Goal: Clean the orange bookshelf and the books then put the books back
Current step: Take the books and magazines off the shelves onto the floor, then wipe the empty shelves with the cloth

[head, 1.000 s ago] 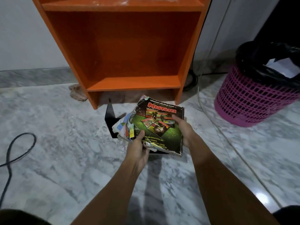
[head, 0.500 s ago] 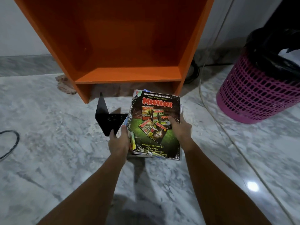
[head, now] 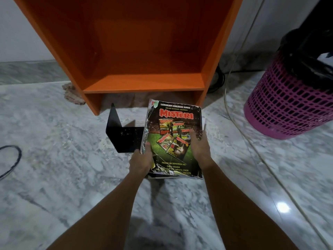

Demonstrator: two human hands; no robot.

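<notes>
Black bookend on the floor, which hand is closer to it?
Left. The left hand grips the left edge of the book stack, right beside the black bookend. The right hand holds the opposite edge, with the books between it and the bookend.

An orange bookshelf [head: 144, 82] is pictured with a black-and-green book cover [head: 171, 141] (red lettering), a black bookend [head: 124, 138], a pink lattice-patterned basket [head: 288, 109] lined in black, and grey-white marbled floor [head: 63, 168].

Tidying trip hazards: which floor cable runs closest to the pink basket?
The thin pale cord, curving along the floor just left of the pink basket. The black loop lies far left; the other black cable sits beside the orange bookshelf.
</notes>
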